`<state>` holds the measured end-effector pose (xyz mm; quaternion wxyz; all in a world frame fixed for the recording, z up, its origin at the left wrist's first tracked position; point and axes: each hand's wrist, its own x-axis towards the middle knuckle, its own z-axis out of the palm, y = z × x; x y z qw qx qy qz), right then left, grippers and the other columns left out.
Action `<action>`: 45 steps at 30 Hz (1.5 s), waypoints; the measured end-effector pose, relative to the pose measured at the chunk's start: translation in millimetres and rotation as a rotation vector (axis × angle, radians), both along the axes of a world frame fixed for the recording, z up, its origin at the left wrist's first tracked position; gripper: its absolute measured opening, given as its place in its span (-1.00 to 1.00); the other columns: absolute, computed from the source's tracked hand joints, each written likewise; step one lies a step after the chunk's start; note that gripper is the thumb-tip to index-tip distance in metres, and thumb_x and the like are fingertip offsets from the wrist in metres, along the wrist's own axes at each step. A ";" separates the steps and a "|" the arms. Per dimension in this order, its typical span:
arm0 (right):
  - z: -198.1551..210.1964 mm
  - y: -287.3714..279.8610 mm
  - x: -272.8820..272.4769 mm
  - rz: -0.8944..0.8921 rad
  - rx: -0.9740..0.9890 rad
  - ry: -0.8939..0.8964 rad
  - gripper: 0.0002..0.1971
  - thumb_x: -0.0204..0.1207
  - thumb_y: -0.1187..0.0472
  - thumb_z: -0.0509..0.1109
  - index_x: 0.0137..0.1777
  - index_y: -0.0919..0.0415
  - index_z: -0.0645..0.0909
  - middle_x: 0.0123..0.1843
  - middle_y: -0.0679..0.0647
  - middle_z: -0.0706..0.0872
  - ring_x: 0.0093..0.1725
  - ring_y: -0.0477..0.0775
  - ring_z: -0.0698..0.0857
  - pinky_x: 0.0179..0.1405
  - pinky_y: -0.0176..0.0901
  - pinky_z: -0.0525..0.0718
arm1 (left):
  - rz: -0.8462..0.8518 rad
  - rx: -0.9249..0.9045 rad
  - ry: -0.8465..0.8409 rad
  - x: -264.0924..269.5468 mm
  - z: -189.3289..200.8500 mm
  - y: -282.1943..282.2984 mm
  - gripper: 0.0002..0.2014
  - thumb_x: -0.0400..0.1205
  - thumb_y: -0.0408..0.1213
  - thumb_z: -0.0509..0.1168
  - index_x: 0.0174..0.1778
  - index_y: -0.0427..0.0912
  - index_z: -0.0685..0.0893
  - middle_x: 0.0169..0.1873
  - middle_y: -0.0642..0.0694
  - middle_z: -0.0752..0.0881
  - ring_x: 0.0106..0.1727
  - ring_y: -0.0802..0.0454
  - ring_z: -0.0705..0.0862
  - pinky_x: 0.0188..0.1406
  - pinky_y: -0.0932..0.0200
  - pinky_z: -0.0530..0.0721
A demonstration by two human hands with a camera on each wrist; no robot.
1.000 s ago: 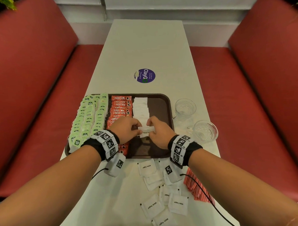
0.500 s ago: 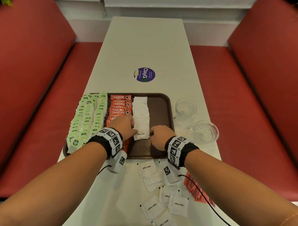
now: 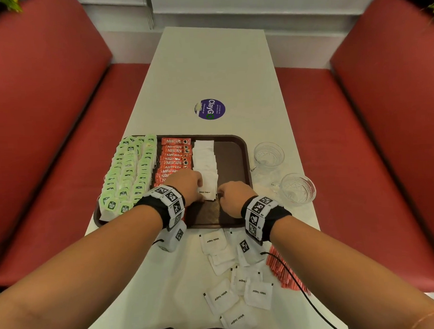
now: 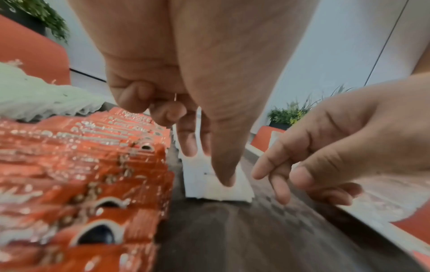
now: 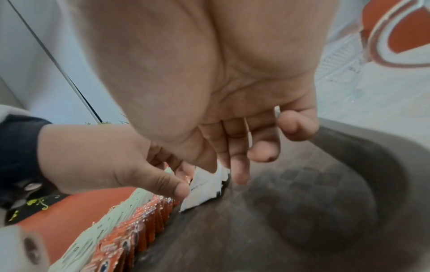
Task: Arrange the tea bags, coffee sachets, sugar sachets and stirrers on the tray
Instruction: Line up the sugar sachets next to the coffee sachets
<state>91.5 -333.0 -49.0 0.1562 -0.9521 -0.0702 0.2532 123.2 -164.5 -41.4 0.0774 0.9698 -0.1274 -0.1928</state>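
A brown tray (image 3: 232, 151) holds green tea bags (image 3: 130, 172) on the left, a row of red coffee sachets (image 3: 176, 153), then a row of white sugar sachets (image 3: 204, 159). The nearest sugar sachet (image 3: 207, 192) lies at the row's near end. My left hand (image 3: 199, 189) rests on it, with the thumb (image 4: 223, 165) pressing its top and two fingers lying on the sachets behind. My right hand (image 3: 220, 195) hovers just right of that sachet with relaxed fingers (image 5: 239, 169) and holds nothing. Loose sugar sachets (image 3: 239, 281) and red stirrers (image 3: 283, 272) lie on the table near me.
Two glass cups (image 3: 268, 155) (image 3: 296, 188) stand right of the tray. The tray's right strip (image 3: 232, 168) is bare. A purple round sticker (image 3: 210, 109) sits farther up the white table. Red bench seats (image 3: 62, 145) flank both sides.
The sugar sachet that both hands held above the tray now lies at the near end of the white row. My right hand has let go and drawn slightly right.
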 end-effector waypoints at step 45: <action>14.8 -29.6 -66.4 0.062 0.305 0.055 -0.92 0.74 0.19 0.13 -0.01 0.07 0.34 -0.13 -0.04 0.71 -0.13 0.15 0.72 -0.30 -0.10 0.65 | -0.175 -0.267 -0.009 -76.3 28.3 26.8 -0.82 0.67 -0.07 0.35 0.16 0.08 0.67 -0.05 0.13 0.71 -0.06 0.13 0.63 -0.09 0.21 0.53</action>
